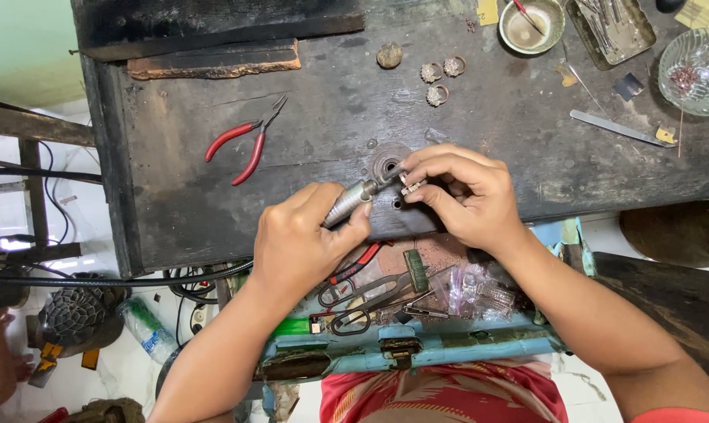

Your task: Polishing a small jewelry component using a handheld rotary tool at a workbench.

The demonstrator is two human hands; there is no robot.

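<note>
My left hand [303, 239] grips a slim metal rotary handpiece [353, 200], its tip pointing up and right toward a small silver ring piece [411, 187]. My right hand [460, 192] pinches that ring piece between thumb and fingers, close to the front edge of the dark wooden bench [307, 125]. The tool tip meets the piece beside a round worn hollow [387, 164] in the bench top.
Red-handled pliers [246, 141] lie at left. Three rings [440, 78] and a lump sit further back. A small bowl [531, 25], metal tray [611, 27], glass dish [695, 70] and flat file [616, 128] line the right. An open drawer [401, 305] holds scissors and tools.
</note>
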